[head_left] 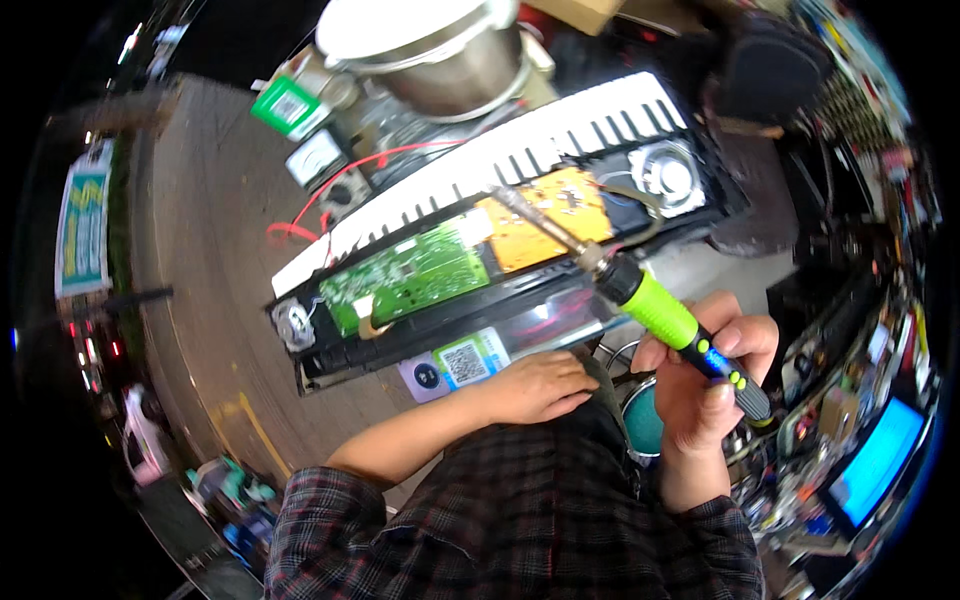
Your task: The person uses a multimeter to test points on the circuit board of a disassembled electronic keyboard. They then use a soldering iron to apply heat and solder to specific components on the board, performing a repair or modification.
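My right hand (pixel 705 400) grips a soldering iron (pixel 658 310) by its green and black handle, fingers wrapped round the lower end near a small lit display. Its metal shaft points up and left, over an opened electronic keyboard (pixel 500 168). The tip overlaps a yellow-orange circuit board (pixel 548 222); whether it touches cannot be told. Left of that board sits a green circuit board (pixel 408 272). A round speaker (pixel 668 178) is mounted at the right end and a smaller speaker (pixel 293 325) at the left. My left hand (pixel 545 388) lies flat near my lap, fingers stretched out and holding nothing.
Behind the keyboard stand a metal pot (pixel 440 80), an analog meter (pixel 314 158) with a red wire (pixel 318 190), and a green card (pixel 288 107). A printed code card (pixel 470 360) lies nearer me. Cluttered parts and a blue screen (pixel 878 462) fill the right side.
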A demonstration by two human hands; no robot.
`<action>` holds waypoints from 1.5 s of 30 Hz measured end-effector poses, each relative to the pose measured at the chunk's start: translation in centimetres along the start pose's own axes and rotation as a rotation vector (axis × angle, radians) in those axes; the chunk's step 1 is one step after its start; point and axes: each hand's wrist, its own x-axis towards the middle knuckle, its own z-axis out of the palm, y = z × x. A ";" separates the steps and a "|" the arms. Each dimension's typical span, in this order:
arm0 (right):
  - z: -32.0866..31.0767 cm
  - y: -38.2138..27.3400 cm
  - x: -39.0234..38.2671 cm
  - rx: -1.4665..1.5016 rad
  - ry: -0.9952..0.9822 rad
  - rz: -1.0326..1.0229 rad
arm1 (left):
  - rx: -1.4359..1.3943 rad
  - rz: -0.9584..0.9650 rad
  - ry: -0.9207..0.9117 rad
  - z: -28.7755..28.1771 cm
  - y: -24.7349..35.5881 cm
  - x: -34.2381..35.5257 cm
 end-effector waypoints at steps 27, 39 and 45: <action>3.1 8.7 2.8 -0.140 0.164 0.241 | 0.993 -0.930 -0.084 -36.1 -23.1 1.6; 2.6 7.8 1.5 -0.109 0.005 0.209 | -0.238 -0.624 0.655 -34.5 -6.7 -1.2; 1.7 8.7 0.8 -0.162 -0.401 0.064 | -0.859 -0.625 0.519 -21.4 3.2 -4.3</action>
